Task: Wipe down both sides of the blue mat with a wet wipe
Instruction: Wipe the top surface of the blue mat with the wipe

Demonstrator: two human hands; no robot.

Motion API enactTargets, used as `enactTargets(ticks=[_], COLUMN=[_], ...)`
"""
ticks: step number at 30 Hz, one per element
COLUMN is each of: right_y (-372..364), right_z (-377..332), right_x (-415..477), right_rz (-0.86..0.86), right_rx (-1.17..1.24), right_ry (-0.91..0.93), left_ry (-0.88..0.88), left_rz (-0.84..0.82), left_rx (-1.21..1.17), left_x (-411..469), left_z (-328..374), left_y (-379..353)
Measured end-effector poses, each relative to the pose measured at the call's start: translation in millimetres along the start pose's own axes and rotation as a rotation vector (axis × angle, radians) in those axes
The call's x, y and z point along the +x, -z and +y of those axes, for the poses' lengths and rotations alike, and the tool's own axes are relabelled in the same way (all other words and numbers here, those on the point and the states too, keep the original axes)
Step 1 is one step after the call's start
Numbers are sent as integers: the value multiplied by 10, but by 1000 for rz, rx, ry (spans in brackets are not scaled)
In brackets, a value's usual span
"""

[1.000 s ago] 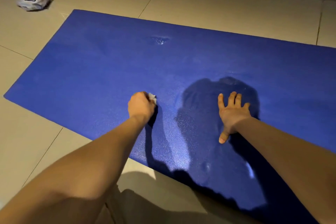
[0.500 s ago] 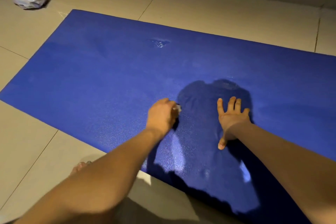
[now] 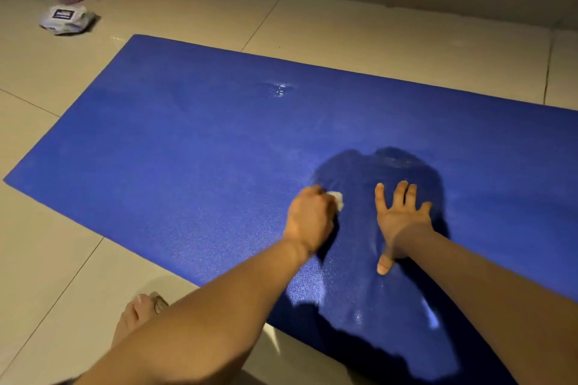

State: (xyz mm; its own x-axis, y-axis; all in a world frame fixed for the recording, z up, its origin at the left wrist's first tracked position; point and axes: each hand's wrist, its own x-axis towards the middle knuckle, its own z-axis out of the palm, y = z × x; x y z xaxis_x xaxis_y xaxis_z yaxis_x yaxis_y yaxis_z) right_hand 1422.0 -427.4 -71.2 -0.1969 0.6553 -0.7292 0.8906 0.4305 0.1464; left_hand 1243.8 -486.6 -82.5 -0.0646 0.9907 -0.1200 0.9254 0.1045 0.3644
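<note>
While the blue mat [image 3: 187, 166] lies flat on the tiled floor [image 3: 375, 34], my left hand [image 3: 309, 219] grips a crumpled white wet wipe [image 3: 337, 198] and presses it against the mat surface, fingers curled round it. My right hand [image 3: 402, 222] rests just beside it, palm down on the mat, fingers straight and spread, holding nothing. A small glossy spot [image 3: 279, 89] shows nearer the far edge. A wet-wipe pack [image 3: 67, 19] lies on the floor beyond the far left corner. My bare foot [image 3: 134, 316] rests on the tiles by the near edge.
</note>
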Motion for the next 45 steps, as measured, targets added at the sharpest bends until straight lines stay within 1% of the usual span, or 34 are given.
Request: enactTargets(ticks=[2,3,5,7,11,13,15,17,19,20,22,23,24,25,26,29,31,33,35,36,38,40,45], right_y=[-1,-5,-15,-22,-21,-30,-35,-37,-23,-20,-20,-23,-25,-26,-28,-34,-32,-30,-32,-32,-28,-22,-3], right_z=[17,27,40,43,37,41,40,38,39,37,37,42,49,54,58,51,45,39,45,47,48,45,37], right_x=[-3,0,8,22,48,59,59,56,44,33,36,44,52,57,60,59,66,70,72,75,82,87,81], right_rz=[1,-1,-2,0,-5,0,1,-3,-5,-10,2,7,5,3,3,12,19,17,15,13,9,13,7], right_rx=[12,17,23,21,14,8,4,-3,-1,11,26,26,26,27,27,23,23,23,18,16,14,14,10], right_ry=[9,14,21,25,22,22,18,15,20,20,16,16,16,16,17,22,22,18,17,18,18,15,13], left_ry=[-142,-175,-144,-32,319,413,445,384,238,128,-108,-191,-223,-200,-137,143,329,504,602,605,533,408,46], left_rz=[-50,-46,-44,20,141,171,217,226,145,86,-17,-43,-55,-52,-31,127,176,221,263,264,255,207,73], left_rx=[46,57,96,118,148,102,29,-70,-111,-111,-31,17,46,54,52,68,72,17,-74,-133,-198,-217,-113], left_x=[12,49,126,202,356,410,418,380,326,297,251,259,293,328,358,399,475,586,687,727,764,763,551], left_z=[20,-52,-272,-568,-1106,-1147,-1023,-795,-480,-327,-120,-110,-182,-279,-400,-813,-1071,-1233,-1170,-1084,-841,-573,-31], left_y=[-48,-25,100,266,509,507,421,299,148,81,3,9,15,48,103,367,534,634,628,591,498,351,12])
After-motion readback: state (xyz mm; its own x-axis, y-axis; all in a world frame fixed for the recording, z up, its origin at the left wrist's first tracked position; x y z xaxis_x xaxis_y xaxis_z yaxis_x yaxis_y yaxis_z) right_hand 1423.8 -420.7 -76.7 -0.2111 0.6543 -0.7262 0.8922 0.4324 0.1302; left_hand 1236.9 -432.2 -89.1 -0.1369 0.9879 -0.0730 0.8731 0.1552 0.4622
